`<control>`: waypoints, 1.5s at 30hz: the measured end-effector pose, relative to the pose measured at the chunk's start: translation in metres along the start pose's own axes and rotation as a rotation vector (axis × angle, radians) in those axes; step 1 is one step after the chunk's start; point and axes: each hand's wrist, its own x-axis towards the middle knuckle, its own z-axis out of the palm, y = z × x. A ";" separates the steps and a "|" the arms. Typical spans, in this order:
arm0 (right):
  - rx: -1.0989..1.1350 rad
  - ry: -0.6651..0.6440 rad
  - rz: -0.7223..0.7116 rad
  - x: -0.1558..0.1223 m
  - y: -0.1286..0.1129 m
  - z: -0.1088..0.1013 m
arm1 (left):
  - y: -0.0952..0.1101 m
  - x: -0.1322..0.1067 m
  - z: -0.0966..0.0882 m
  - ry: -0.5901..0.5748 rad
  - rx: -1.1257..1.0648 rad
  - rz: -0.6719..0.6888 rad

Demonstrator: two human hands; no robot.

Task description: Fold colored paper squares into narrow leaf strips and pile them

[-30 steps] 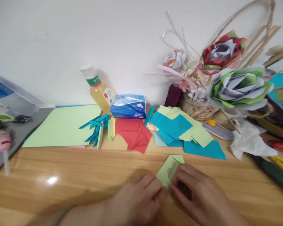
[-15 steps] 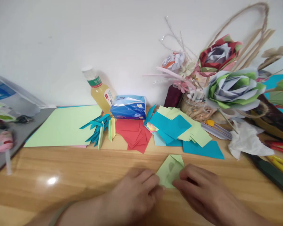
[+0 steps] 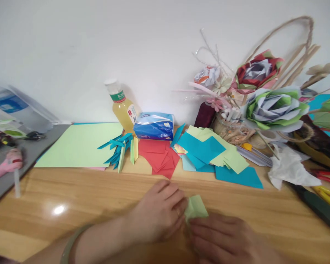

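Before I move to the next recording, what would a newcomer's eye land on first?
Probably the big paper flowers at the upper right, one mostly red, one green and white. Next, the blue tissue pack near the middle, with red paper sheets in front of it. Lower down, the right hand covers the near edge of a small pale green paper, the left hand at its left.

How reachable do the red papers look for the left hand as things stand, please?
Probably yes: the red papers lie beyond the left hand and nothing visibly blocks the way, though that hand is at the green paper.
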 end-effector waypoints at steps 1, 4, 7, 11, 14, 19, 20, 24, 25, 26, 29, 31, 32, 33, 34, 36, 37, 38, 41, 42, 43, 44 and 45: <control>-0.012 0.064 0.079 -0.002 0.003 0.001 | 0.001 0.000 0.002 0.022 0.029 -0.005; -0.115 0.180 0.365 -0.007 0.013 0.008 | 0.004 -0.001 0.008 0.066 0.096 0.013; -0.167 0.178 0.511 -0.009 0.020 0.019 | 0.005 0.000 0.010 0.086 0.093 0.037; -0.154 0.188 0.546 -0.010 0.020 0.028 | 0.007 0.002 0.009 0.101 0.070 0.033; -0.123 0.206 0.522 -0.010 0.018 0.030 | 0.008 0.003 0.009 0.093 0.081 0.048; -0.180 0.209 0.444 -0.009 0.018 0.028 | 0.008 0.002 0.012 0.058 0.095 0.049; -0.218 0.205 0.455 -0.008 0.019 0.028 | 0.009 0.002 0.013 0.061 0.104 0.056; -0.305 0.154 0.510 -0.007 0.020 0.026 | 0.012 0.005 0.013 0.116 0.131 0.033; -0.290 0.148 0.512 -0.007 0.021 0.026 | 0.012 0.006 0.012 0.137 0.136 0.025; -0.265 0.152 0.512 -0.007 0.021 0.026 | 0.012 0.006 0.012 0.161 0.143 0.020; -0.184 0.194 0.495 -0.009 0.021 0.028 | 0.011 0.008 0.012 0.202 0.155 0.017; -0.156 0.216 0.460 -0.010 0.020 0.029 | 0.010 0.008 0.013 0.202 0.151 0.019; -0.157 0.216 0.438 -0.010 0.020 0.029 | 0.009 0.009 0.014 0.200 0.148 0.020; -0.170 0.212 0.417 -0.010 0.020 0.029 | 0.008 0.009 0.014 0.202 0.148 0.020; -0.193 0.204 0.398 -0.010 0.020 0.029 | 0.008 0.010 0.015 0.208 0.150 0.020; -0.246 0.180 0.354 -0.010 0.020 0.028 | 0.007 0.011 0.016 0.223 0.155 0.013; -0.266 0.169 0.332 -0.010 0.020 0.028 | 0.007 0.012 0.016 0.228 0.155 0.008; -0.279 0.164 0.311 -0.011 0.021 0.028 | 0.007 0.013 0.016 0.229 0.152 0.004; -0.286 0.169 0.248 -0.011 0.022 0.027 | 0.008 0.013 0.015 0.215 0.151 -0.005; -0.285 0.167 0.232 -0.011 0.022 0.026 | 0.008 0.013 0.014 0.210 0.155 -0.007; -0.281 0.163 0.218 -0.011 0.023 0.026 | 0.008 0.013 0.014 0.210 0.159 -0.008; -0.275 0.156 0.208 -0.010 0.023 0.025 | 0.009 0.013 0.014 0.215 0.162 -0.010; -0.267 0.146 0.199 -0.010 0.023 0.024 | 0.009 0.013 0.014 0.226 0.164 -0.013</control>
